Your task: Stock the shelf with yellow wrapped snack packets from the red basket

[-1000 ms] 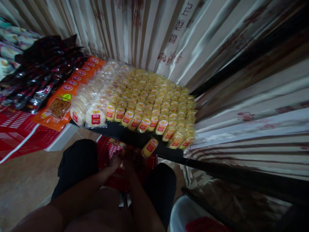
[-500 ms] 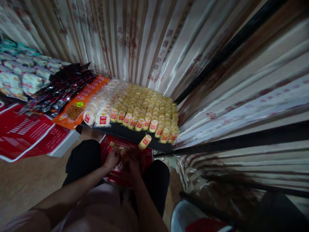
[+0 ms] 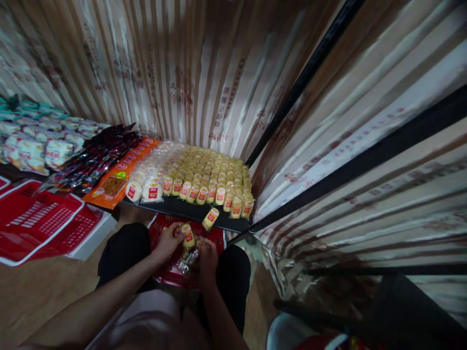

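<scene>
My left hand (image 3: 170, 243) pinches a small yellow wrapped snack packet (image 3: 188, 236) with a red and white label, held upright in front of me. Close by on its right, my right hand (image 3: 208, 258) is closed, its fingers at some shiny clear wrapping; what exactly they grip is too dark to make out. More shiny wrappers (image 3: 184, 266) show below, between the hands. Under both hands, between my knees, is a red container (image 3: 171, 279) with pale marks. One single yellow packet (image 3: 210, 218) leans at the front edge of the black shelf (image 3: 178, 204).
Tight rows of yellow packets (image 3: 211, 170) fill the shelf's right part. Left of them are white round packets (image 3: 152, 190), an orange bag (image 3: 109, 182), dark packets (image 3: 105, 155) and white bags (image 3: 31, 155). A red-and-white box (image 3: 40, 218) stands left. Striped curtains (image 3: 175, 73) and black bars (image 3: 328, 180) enclose the right.
The view has shifted, so the shelf sits lower and further left. My left hand has raised a yellow packet into plain sight. My hands have moved slightly apart.
</scene>
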Action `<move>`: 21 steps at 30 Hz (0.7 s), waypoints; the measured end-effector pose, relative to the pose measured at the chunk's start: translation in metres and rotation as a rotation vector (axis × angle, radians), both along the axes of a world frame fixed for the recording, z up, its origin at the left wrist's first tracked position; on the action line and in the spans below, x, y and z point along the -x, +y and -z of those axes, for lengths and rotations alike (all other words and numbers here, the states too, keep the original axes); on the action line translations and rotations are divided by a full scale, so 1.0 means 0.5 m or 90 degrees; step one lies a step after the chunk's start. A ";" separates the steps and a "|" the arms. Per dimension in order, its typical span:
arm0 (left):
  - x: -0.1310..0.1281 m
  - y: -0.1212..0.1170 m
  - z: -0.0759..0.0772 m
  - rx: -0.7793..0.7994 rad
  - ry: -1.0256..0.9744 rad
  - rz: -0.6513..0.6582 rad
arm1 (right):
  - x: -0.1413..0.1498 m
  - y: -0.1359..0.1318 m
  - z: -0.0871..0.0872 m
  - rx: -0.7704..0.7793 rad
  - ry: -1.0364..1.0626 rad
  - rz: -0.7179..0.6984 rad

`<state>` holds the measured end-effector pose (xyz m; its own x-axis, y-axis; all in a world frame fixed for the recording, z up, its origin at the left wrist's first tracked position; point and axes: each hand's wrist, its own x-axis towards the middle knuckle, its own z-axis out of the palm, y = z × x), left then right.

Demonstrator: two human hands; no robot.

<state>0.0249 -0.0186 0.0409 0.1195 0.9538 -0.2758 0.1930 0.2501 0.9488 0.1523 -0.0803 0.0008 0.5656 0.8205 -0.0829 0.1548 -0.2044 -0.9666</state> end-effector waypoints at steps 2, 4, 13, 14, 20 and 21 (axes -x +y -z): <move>-0.005 0.006 -0.017 -0.034 0.025 0.020 | -0.017 -0.010 -0.028 -0.024 -0.068 0.035; -0.010 0.011 -0.034 -0.047 0.026 0.030 | -0.034 -0.011 -0.062 -0.070 -0.156 0.014; -0.024 0.046 -0.109 -0.142 0.069 0.012 | -0.076 0.084 -0.146 -0.067 -0.572 -0.147; -0.025 0.054 -0.115 -0.161 0.082 0.009 | -0.074 0.093 -0.142 -0.055 -0.570 -0.149; -0.044 0.097 -0.136 -0.226 0.178 0.042 | -0.085 0.097 -0.114 -0.054 -0.523 -0.125; -0.051 0.103 -0.138 -0.224 0.199 0.049 | -0.090 0.093 -0.112 -0.060 -0.522 -0.121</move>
